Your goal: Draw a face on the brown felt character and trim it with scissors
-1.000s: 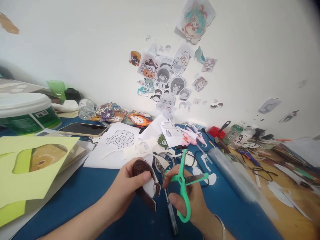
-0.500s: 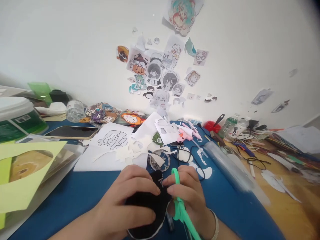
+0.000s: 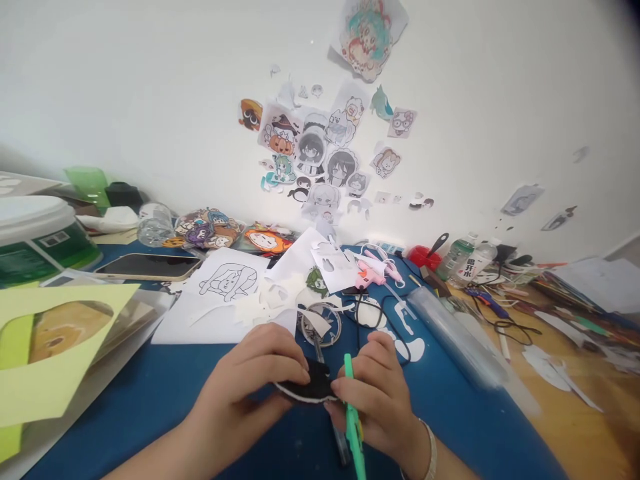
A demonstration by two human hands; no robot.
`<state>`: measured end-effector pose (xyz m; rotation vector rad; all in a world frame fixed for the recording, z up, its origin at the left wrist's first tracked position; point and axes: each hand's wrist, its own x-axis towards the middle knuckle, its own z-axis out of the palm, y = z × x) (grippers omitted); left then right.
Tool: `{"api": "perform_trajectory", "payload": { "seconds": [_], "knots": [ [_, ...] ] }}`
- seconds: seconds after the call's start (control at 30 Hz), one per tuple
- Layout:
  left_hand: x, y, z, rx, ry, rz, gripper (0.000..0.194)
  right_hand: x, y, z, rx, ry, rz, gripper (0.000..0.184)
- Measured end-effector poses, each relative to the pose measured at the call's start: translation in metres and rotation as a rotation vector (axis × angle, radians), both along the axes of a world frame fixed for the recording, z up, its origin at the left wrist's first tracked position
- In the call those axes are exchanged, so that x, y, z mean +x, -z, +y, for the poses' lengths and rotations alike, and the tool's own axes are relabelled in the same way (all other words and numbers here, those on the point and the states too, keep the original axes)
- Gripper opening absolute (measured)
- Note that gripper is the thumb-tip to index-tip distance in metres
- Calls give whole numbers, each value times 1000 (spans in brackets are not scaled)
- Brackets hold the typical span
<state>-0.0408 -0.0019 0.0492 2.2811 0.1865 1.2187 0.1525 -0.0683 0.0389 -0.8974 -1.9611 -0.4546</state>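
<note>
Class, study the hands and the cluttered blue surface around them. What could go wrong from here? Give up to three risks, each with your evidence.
The right hand holds the green scissors while its fingers pinch the black piece with the left hand, so a blade might nick skin or scratch the piece.
The looped black cord lies among paper cutouts and could snag.

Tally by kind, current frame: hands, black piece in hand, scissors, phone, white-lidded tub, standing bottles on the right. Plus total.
Hands: 2 (left hand, right hand)
Black piece: 1
Scissors: 1
Phone: 1
Tub: 1
Bottles: 2 (green bottle, clear bottle)
Total: 8
</note>
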Motion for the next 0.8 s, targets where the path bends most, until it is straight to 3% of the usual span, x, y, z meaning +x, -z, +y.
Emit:
{"api": "perform_trajectory", "payload": {
  "seconds": [0.1, 0.2, 0.33, 0.43, 0.6, 0.67, 0.8],
  "knots": [
    [4, 3, 1, -209, -3, -55, 21, -2, 0, -2, 28, 30, -11, 4],
    [4, 11, 0, -441, -94, -24, 14, -3, -2, -1, 19, 18, 25, 7],
    [4, 17, 3, -746, -244, 42, 36, -3, 0, 5, -85, -55, 140, 16],
    [5, 13, 9, -879, -256, 56, 42, -1, 6, 11, -274, -127, 275, 14],
    [5, 6, 22, -929, -196, 219, 35, 4, 14, 19, -758, -35, 534, 14],
    [5, 7, 25, -943, -174, 238, 36, 5, 14, 22, -904, -6, 535, 13],
    [5, 10, 29, -994, -102, 237, 43, 3, 11, 24, -1034, -45, 455, 11]
  ]
}}
